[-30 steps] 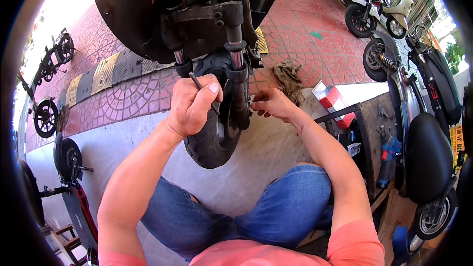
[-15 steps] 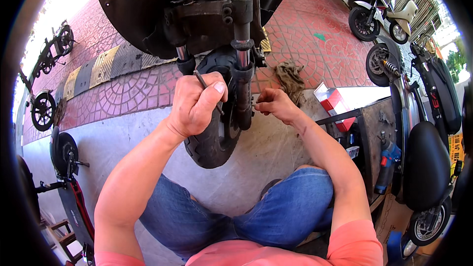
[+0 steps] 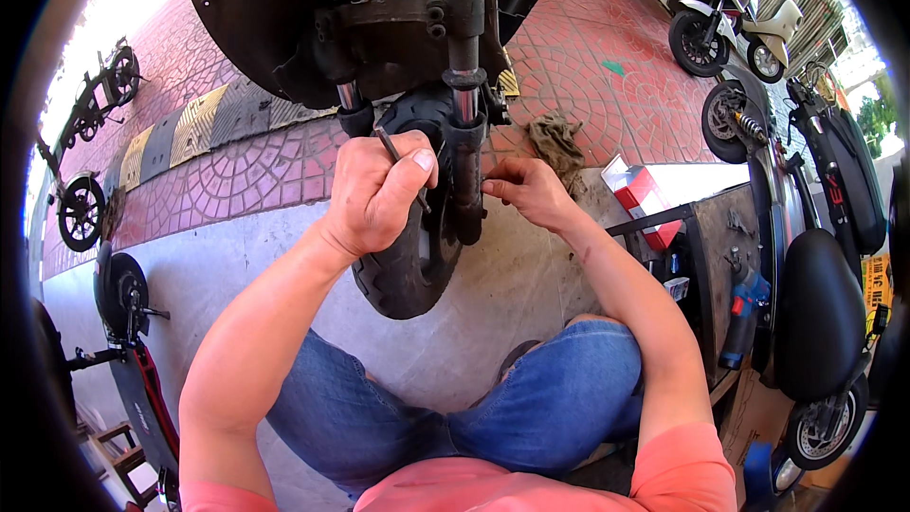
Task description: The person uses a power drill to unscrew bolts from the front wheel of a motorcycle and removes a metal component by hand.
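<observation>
Ahead of me stands the front end of a scooter, its black tyre [image 3: 398,275] resting on the pale floor between two fork legs. My left hand [image 3: 374,192] is closed round a thin dark metal rod [image 3: 387,145], which slants from above the thumb down toward the wheel. That fist is just in front of the tyre. At the outer side of the right fork leg [image 3: 465,166], my right hand [image 3: 529,192] has thumb and forefinger pinched against its lower part. Whatever those fingertips hold, if anything, is too small to make out.
A crumpled dirty rag [image 3: 557,144] lies beyond my right hand. To the right are a red and white box [image 3: 645,204], a wooden bench [image 3: 725,228], a blue cordless drill [image 3: 747,308] and a black scooter seat [image 3: 817,313]. A folded kick scooter [image 3: 142,389] stands at left.
My right hand has moved slightly up and left, so its fingertips now meet the fork leg. The left hand keeps its grip on the rod, almost unmoved.
</observation>
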{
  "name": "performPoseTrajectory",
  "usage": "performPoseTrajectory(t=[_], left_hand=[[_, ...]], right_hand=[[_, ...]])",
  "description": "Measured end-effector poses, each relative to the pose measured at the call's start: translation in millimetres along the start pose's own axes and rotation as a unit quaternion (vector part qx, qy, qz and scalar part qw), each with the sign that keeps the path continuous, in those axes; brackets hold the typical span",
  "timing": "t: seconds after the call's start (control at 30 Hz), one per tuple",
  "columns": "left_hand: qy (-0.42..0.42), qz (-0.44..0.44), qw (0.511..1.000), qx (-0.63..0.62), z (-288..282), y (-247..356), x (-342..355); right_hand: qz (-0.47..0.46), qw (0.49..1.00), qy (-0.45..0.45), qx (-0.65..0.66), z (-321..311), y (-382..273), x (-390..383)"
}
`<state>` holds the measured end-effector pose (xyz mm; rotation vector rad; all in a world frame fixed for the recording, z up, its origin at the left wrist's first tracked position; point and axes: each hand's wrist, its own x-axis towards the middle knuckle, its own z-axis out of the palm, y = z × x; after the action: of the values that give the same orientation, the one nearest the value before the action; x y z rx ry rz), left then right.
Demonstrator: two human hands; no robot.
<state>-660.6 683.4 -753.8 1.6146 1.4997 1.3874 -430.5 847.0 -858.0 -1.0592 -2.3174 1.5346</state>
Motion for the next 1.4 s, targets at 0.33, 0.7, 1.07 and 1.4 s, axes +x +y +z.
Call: performPoseTrajectory(t=[0.33, 0.7, 1.07, 1.4], left_hand=[[0.000, -0.005, 1.000, 0.010, 0, -2, -3], [0.008, -0.024, 0.999, -0.020, -3, 3, -6], [0.070, -0.226, 0.971, -0.020, -52, 10, -42], [0.086, -0.240, 0.939, -0.229, -29, -8, -72]], right_hand=[[0.117, 0.953, 0.059, 0.273, -9, 51, -31], [0.390, 0.741, 0.545, -0.045, 55, 279, -144], [0.362, 0.687, 0.630, -0.019, 44, 316, -159], [0.238, 0.847, 0.392, 0.269, 98, 210, -92]])
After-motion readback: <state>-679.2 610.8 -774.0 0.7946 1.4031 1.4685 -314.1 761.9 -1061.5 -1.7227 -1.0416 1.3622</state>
